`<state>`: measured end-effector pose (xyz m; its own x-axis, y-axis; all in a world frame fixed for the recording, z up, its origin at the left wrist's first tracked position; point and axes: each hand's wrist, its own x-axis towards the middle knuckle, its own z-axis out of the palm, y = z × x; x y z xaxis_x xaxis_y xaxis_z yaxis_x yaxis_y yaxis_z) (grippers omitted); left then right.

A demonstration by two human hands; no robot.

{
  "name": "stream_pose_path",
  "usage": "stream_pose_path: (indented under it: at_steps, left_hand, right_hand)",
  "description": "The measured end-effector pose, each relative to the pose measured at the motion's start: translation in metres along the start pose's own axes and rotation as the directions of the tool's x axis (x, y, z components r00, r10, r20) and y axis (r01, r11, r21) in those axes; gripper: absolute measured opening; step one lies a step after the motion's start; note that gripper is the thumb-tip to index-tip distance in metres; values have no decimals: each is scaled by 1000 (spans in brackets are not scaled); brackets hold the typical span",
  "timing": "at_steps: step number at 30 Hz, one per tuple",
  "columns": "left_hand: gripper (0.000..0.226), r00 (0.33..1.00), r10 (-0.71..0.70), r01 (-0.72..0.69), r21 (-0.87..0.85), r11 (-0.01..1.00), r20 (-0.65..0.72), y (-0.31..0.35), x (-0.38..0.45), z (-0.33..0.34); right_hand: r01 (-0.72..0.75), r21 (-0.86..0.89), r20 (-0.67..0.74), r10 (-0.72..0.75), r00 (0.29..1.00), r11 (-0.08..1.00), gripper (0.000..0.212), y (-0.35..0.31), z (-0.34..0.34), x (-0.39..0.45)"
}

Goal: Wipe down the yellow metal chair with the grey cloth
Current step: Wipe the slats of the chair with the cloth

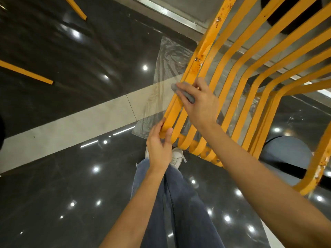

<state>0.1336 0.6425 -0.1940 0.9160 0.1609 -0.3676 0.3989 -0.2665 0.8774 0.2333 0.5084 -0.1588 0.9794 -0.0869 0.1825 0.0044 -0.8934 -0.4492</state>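
The yellow metal chair (234,72) fills the upper right, made of curved slats with rust spots and chipped paint on its left outer bar. My right hand (198,102) presses the grey cloth (184,93) against the left outer slats near the bend. The cloth is bunched under my fingers and only its edge shows. My left hand (159,147) grips the lower end of the leftmost slat, thumb over the front.
A clear plastic sheet (166,56) lies on the glossy dark floor under the chair. A pale tile strip (71,126) crosses the floor. Yellow legs of other furniture (26,72) jut in at the left. My jeans and white shoe (176,158) are below.
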Motion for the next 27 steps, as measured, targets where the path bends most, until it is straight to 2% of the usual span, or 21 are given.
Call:
stream_pose_path:
  at_steps: [4, 5, 8, 10, 12, 14, 16, 18, 21, 23, 25, 27]
  left_hand:
    - [47, 1000, -9, 8, 47, 999, 13, -6, -5, -4]
    - [47, 1000, 2, -4, 66, 998, 23, -6, -5, -5]
    - [45, 999, 24, -27, 100, 995, 36, -6, -5, -5]
    - [45, 999, 25, -30, 132, 991, 35, -7, -5, -4]
    - [44, 999, 29, -34, 160, 986, 35, -9, -4, -4]
    - [43, 999, 18, -25, 175, 984, 42, -10, -3, -4]
    - [41, 999, 5, -15, 195, 981, 51, -11, -2, -4]
    - [49, 998, -4, -11, 217, 976, 68, -14, -1, -5]
    - [51, 996, -8, -18, 286, 958, 91, -20, 0, -6]
    - [46, 994, -22, -15, 331, 944, 108, -23, 1, -7]
    - [38, 992, -37, -12, 370, 929, 124, -22, 2, -7]
    - [39, 989, -36, -26, 409, 912, 142, -20, 4, -8]
  right_hand:
    - [181, 48, 187, -186, 964, 982, 21, -3, -9, -49]
    - [182, 42, 195, -187, 963, 982, 21, 0, -10, -45]
    - [60, -44, 109, -55, 992, 997, 23, 2, -4, -12]
    - [46, -75, 94, -39, 995, 996, 21, -5, 2, -3]
    - [138, -58, 149, -129, 980, 989, 19, -12, 2, -19]
    - [276, 3, 242, -268, 933, 961, 20, -11, -4, -46]
    - [354, 35, 315, -347, 884, 935, 23, -3, -11, -59]
    - [328, 24, 305, -320, 897, 944, 23, 2, -13, -49]
    - [186, -4, 191, -182, 965, 983, 19, -7, -7, -35]
    - [227, 4, 196, -224, 955, 974, 20, -14, -1, -46]
    - [341, 34, 256, -338, 906, 939, 30, -11, 1, -66]
    - [378, 47, 268, -376, 887, 925, 33, -1, -2, -71]
